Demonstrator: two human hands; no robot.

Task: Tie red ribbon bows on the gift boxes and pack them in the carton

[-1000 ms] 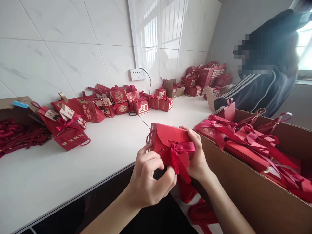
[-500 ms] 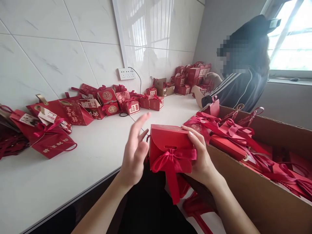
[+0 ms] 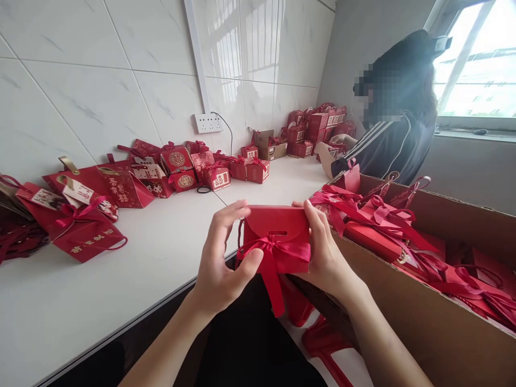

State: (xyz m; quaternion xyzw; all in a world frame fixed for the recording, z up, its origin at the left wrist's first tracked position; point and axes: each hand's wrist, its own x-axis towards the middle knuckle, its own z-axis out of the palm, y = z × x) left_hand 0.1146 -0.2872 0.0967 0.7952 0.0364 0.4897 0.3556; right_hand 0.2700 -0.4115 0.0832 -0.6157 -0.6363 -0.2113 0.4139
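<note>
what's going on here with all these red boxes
A person holds a red gift box in both hands at the counter edge. The left hand grips its left side with the thumb on the ribbon bow, the right hand its right side. A cardboard box beside them holds more. At the far end another person works.

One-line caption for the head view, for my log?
Left hand and right hand grip a red gift box at the white counter, beside a cardboard carton.

**Gold and White Characters on Red Packaging**

A white double-happiness sign, 囍, marks the small red box in the far row. Gold Chinese characters cross the red bag at left and the nearer bag, probably too blurred to read.
</note>
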